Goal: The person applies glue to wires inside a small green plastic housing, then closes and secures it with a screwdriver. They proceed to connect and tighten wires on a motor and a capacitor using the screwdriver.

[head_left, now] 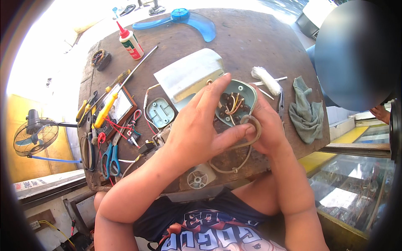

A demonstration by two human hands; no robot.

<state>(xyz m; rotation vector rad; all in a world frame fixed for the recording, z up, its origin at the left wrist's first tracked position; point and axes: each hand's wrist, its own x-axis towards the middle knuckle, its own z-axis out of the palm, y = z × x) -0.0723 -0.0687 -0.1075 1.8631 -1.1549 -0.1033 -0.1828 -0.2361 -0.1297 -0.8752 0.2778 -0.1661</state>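
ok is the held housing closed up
No, the housing is open, with its wires showing inside.

Brown tabletop (259,42) under blue fan blade (203,26), red-capped bottle (132,45), blue-handled scissors (107,160), grey-green cloth (307,115)

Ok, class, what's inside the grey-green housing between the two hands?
Inside the housing, wires bunch over dark parts, and a pale round post stands near the top. The left hand covers part of the housing's left side; anything beneath the wires is hidden.
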